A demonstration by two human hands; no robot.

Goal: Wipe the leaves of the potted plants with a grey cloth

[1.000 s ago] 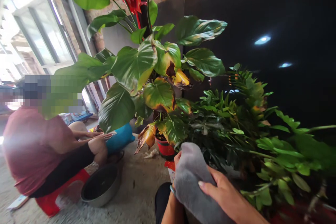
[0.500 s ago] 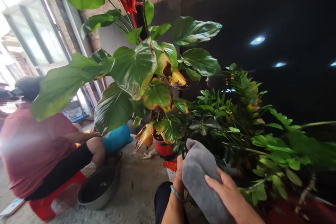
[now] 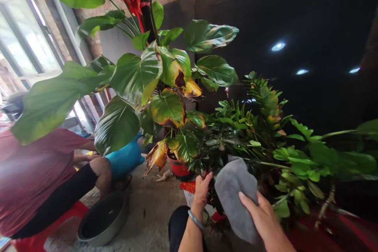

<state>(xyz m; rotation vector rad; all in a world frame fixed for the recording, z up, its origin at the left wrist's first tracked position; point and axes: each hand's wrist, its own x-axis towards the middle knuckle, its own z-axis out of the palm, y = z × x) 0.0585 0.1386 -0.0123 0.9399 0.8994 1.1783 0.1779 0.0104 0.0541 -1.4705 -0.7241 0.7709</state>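
My right hand grips a soft grey cloth, thumb pressed on its near face and the other fingers hidden behind. The cloth hangs in front of dark green leaves. To its left is my left hand, apart from the cloth, a pale bangle round the wrist. Its fingers are partly curled at the edge of the dark foliage; whatever is between them is too small or hidden to make out.
A large-leaved plant rises from a red pot ahead. More leafy plants spread on the right. On the left a person in a pink shirt sits on a red stool, beside a grey basin.
The cloth in my right hand has shifted right, away from my left hand, which now shows more fully. The view has turned slightly right.
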